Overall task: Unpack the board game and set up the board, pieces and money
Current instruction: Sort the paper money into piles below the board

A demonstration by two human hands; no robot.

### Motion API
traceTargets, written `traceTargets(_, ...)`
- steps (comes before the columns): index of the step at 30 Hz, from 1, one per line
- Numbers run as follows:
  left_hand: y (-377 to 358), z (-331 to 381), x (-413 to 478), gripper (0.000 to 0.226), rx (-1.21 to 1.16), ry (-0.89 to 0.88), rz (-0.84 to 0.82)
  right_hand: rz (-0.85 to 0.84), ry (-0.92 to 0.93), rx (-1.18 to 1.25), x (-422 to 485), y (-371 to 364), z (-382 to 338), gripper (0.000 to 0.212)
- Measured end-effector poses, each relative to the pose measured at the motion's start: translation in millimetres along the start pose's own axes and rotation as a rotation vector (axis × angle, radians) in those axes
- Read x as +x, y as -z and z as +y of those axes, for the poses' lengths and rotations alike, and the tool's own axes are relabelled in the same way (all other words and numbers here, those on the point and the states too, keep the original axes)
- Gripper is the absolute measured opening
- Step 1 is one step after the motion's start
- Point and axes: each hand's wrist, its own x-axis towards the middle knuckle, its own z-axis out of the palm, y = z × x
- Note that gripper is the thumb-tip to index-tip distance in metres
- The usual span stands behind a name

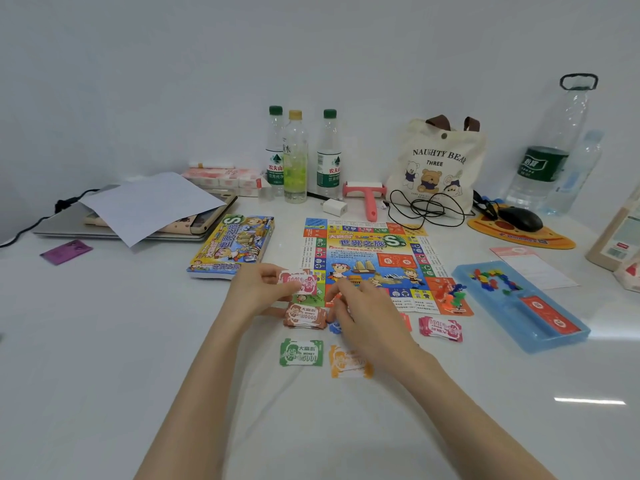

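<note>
On the white table (138,341), nearest the person, a green banknote stack (301,353) and an orange banknote stack (350,365) lie side by side. The right forearm crosses over the orange one.

Just beyond them sits a brown banknote stack (305,317), and well to the right a pink banknote stack (441,329). The right hand (360,311) is between these two with its back up and its fingers bent down toward the table. Whether they hold anything cannot be told. A blue note (335,328) peeks out from under it.

The left hand (256,289) is above the brown stack and pinches a single pink banknote (299,281) between thumb and fingers, at the near left corner of the game board (374,244).

The board lies unfolded and flat. Coloured player pawns (453,295) stand on its near right corner. To the right of the board is a blue plastic tray (561,337) holding small coloured pieces (491,277) and red cards (550,318).

The game box (232,247) rests left of the board. Behind it is a laptop (69,223) with a sheet of paper (152,202) on top.

Along the wall stand three bottles (296,157), a pink lint roller (367,195), a tote bag (436,161), a mouse (519,218) on an orange pad, and a large water bottle (547,150)
</note>
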Motion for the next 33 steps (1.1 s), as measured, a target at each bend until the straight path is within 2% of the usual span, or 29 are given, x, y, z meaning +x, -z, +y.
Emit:
traceTargets(21,1,-1,-2,0.014,0.070,-0.037,0.031,0.029,0.018,0.040,-3,9,-5,0.018)
traceTargets(24,2,2,-3,0.012,0.072,-0.119,0.057,0.138,-0.032,0.236,-3,19,-3,0.011)
traceTargets(28,-8,13,-10,0.020,-0.059,-0.143,-0.050,0.245,-0.138,0.612,-4,31,-5,0.003)
traceTargets(33,-26,19,-18,0.025,-0.149,-0.128,-0.151,0.269,-0.242,0.780,-2,36,-2,0.012)
